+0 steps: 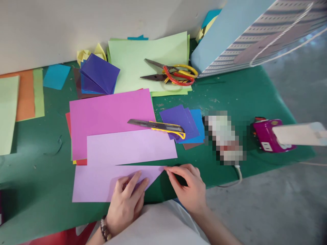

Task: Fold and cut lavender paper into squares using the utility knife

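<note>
A lilac sheet of paper (94,182) lies at the table's near edge, its right end running to a slanted point where a fold seems to be. My left hand (129,195) rests on this sheet with its fingers apart, holding it against the table. At the pointed right corner, my right hand (189,183) pinches the paper between thumb and fingertips. Just beyond lies a second lilac strip (130,146), partly over a magenta sheet (109,110). A utility knife (158,126) with its blade out lies across these papers.
Scissors and pliers with red and yellow handles (178,75) lie on pale green sheets (148,51). Dark blue paper squares (100,73) are stacked at the back. A striped paper bag (245,37) stands at back right; a purple power socket (273,136) sits at right, near a blurred-out object (224,137).
</note>
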`<action>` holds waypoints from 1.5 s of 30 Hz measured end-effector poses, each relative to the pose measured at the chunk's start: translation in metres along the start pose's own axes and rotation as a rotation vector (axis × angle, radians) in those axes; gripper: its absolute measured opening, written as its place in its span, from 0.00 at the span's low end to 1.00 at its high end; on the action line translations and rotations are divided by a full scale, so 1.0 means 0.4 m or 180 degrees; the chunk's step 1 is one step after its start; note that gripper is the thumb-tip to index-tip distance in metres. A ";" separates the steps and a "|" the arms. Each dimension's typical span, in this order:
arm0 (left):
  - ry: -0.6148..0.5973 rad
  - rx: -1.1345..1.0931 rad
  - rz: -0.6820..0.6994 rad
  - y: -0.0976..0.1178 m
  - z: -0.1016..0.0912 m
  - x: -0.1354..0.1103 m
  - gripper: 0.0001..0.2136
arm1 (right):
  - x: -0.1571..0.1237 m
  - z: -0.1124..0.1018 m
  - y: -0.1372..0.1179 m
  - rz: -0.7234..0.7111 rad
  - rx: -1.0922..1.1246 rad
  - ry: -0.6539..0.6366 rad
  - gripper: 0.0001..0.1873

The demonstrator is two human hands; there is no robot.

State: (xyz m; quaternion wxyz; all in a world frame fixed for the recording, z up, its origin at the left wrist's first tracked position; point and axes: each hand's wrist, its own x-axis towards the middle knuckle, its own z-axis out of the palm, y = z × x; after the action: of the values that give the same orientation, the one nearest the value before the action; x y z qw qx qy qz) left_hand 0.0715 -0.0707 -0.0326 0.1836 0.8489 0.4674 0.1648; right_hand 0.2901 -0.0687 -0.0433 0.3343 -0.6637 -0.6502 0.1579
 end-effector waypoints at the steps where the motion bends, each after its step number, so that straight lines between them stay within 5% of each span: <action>1: -0.0010 0.0001 0.0001 0.000 0.000 -0.001 0.16 | -0.002 0.003 0.000 -0.0008 -0.0017 0.0030 0.07; 16: -0.0073 0.0005 0.0008 -0.001 0.003 -0.004 0.16 | -0.020 0.004 0.020 0.0248 0.0111 0.0437 0.08; 24: -0.0055 -0.0003 0.0039 0.000 0.005 -0.004 0.16 | -0.014 0.003 0.019 -0.0176 0.0113 -0.0006 0.09; 33: -0.0062 0.0023 0.0009 0.008 0.001 -0.006 0.17 | -0.021 0.008 0.017 -0.0027 -0.0123 0.0092 0.07; 45: -0.0086 -0.0027 -0.0002 0.009 -0.002 -0.012 0.17 | -0.027 0.001 0.024 -0.0982 -0.0019 0.0010 0.15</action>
State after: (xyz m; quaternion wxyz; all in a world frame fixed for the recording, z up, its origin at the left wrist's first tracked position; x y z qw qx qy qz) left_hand 0.0714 -0.0763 -0.0309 0.1935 0.8501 0.4645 0.1553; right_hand 0.2960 -0.0784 -0.0522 0.3536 -0.5573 -0.7444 0.1017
